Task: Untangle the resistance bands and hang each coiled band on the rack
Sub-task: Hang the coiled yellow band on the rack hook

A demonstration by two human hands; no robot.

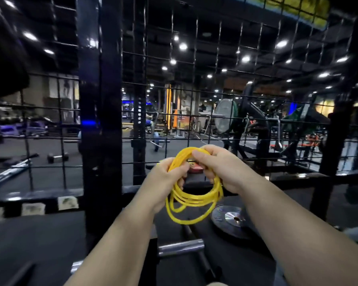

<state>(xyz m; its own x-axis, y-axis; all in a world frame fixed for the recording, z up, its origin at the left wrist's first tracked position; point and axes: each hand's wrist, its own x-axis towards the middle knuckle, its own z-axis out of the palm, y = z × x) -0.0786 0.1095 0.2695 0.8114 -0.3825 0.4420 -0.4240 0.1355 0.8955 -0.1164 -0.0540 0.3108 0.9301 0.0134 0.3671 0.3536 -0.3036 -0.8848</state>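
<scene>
A yellow resistance band point(191, 200) is wound into several loops and hangs in front of me at mid-frame. My left hand point(166, 178) pinches the left side of the coil near its top. My right hand point(221, 166) grips the top and right side, with its fingers curled over the loops. The lower loops dangle free below both hands. A black wire-grid rack point(194, 93) with a thick black upright post point(100, 100) stands right behind the band. No other band is visible.
A weight plate point(230, 220) lies flat on the platform at lower right. A chrome bar sleeve point(181, 247) and black handles lie below the band. Beyond the grid are dumbbells point(57, 156) on the floor at left and gym machines at right.
</scene>
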